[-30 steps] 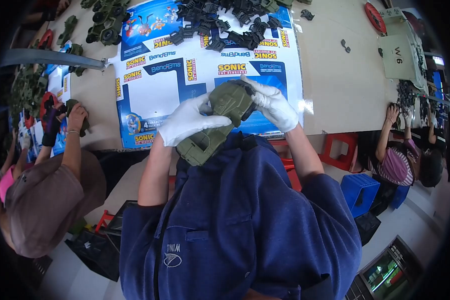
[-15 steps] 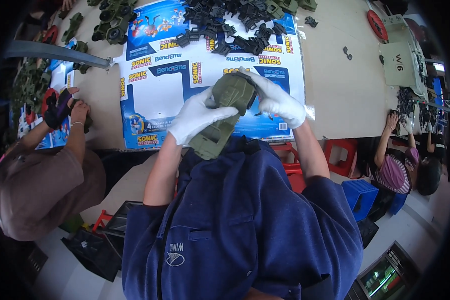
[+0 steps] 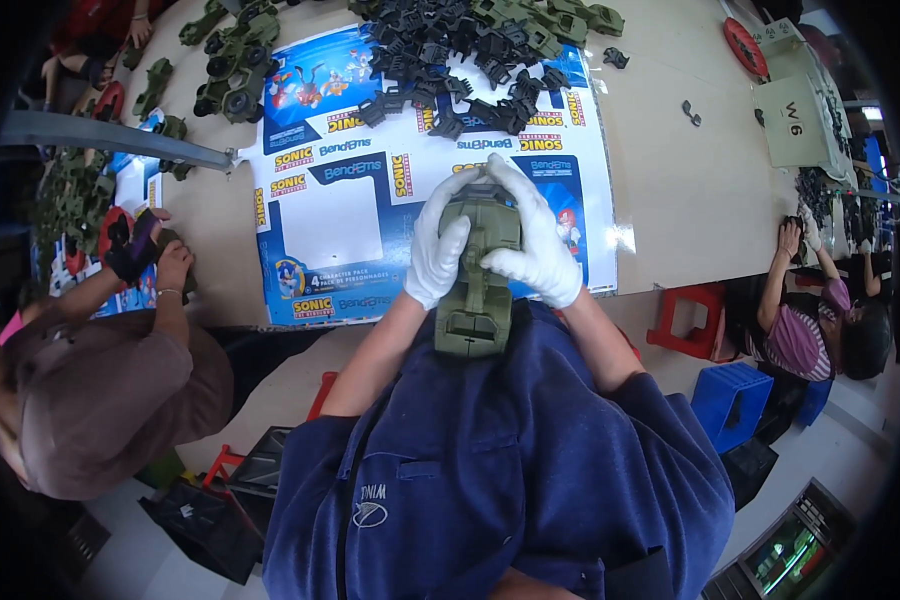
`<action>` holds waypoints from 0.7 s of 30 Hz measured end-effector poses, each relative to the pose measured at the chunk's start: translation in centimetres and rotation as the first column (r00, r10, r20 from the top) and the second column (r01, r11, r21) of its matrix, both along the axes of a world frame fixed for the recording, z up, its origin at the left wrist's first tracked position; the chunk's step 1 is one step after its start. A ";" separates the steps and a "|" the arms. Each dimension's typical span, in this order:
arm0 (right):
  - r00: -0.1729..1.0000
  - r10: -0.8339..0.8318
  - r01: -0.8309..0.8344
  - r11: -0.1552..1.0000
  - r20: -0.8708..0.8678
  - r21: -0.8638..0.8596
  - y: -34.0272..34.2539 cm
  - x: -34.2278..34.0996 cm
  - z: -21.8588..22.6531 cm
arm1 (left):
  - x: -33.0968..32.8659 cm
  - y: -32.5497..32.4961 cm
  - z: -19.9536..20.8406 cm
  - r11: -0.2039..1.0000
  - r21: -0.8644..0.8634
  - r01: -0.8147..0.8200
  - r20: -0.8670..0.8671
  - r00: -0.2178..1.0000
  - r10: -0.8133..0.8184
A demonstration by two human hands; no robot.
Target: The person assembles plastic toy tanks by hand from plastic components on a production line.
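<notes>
An olive-green toy vehicle body [image 3: 477,310] is held close to my chest, over the table's near edge. My left hand [image 3: 438,250], in a white glove, closes round its left side with the thumb on top. From the other side my right hand [image 3: 538,240], gloved too, grips it, thumb pressed on its upper face. The fingertips of both hands meet around its far end and hide what is there. Beyond my hands, a heap of small black plastic parts [image 3: 435,60] lies on a printed cardboard sheet [image 3: 330,222].
Green vehicle bodies [image 3: 235,65] lie at the far left, and more [image 3: 545,30] sit behind the black parts. A grey metal bar [image 3: 120,135] juts in from the left. A pale box [image 3: 800,120] stands at right. Co-workers' hands [image 3: 155,255] work to my left, others [image 3: 798,235] at far right.
The vehicle body has turned from a slant to nearly straight, pointing away from me. My left hand has shifted right and up, and both hands now close around its far end.
</notes>
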State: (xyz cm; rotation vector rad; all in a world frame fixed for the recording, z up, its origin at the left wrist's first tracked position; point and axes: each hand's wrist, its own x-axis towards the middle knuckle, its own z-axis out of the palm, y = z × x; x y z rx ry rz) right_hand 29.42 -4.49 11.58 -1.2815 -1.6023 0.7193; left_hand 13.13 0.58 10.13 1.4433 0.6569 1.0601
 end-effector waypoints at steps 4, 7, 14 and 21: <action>0.987 -0.159 0.161 0.970 -0.027 0.183 0.1 -2.1 -0.1 | -0.2 0.5 0.1 0.997 0.055 -0.045 -0.068 0.996 0.049; 0.978 -0.207 0.208 0.951 -0.029 0.229 0.0 -2.5 -0.3 | -0.3 0.5 0.0 0.995 0.080 -0.064 -0.081 0.994 0.070; 0.975 -0.221 0.218 0.968 0.007 0.120 0.0 -2.6 -1.3 | -0.6 0.6 -1.4 0.983 -0.182 0.010 -0.065 0.998 -0.022; 0.980 -0.192 0.182 0.970 0.046 0.161 0.8 -2.4 -0.6 | -0.3 0.5 -1.0 0.983 -0.183 0.004 -0.027 1.000 -0.009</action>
